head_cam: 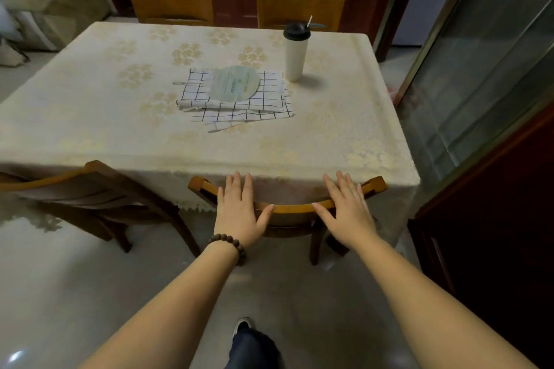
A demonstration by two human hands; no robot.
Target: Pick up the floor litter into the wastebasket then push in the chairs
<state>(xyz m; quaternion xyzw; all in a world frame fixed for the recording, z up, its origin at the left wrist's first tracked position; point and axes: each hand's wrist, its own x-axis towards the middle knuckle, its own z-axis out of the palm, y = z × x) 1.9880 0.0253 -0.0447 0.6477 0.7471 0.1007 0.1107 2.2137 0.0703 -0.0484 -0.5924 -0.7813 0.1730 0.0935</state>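
Table point(90, 117): covered by a cream cloth with pale flower print, its near edge hanging down over the chair backs.
Near chair point(292, 208): wooden, at the right part of the table's near edge, its curved top rail touching the hanging cloth and its seat hidden under the table.
Second chair point(99, 189): at the left part of the near edge, turned at an angle, its seat partly out from under the cloth.
Far chairs: one point(172, 6) and another point(299, 10) stand along the table's far edge, only their backs showing.
Left hand point(238, 213): flat on the near chair's top rail, fingers straight and together, thumb spread along the rail; a bead bracelet point(229, 246) on the wrist.
Right hand point(347, 213): flat on the same rail toward its right end, fingers straight, slightly spread.
Checked cloths point(239, 108): near the table's middle, a round pale-green disc point(235, 84) lying on them.
Tumbler point(296, 52): white, black-lidded, upright just beside the cloths toward the far right corner.
Shoe point(242, 326): on the floor between the forearms.
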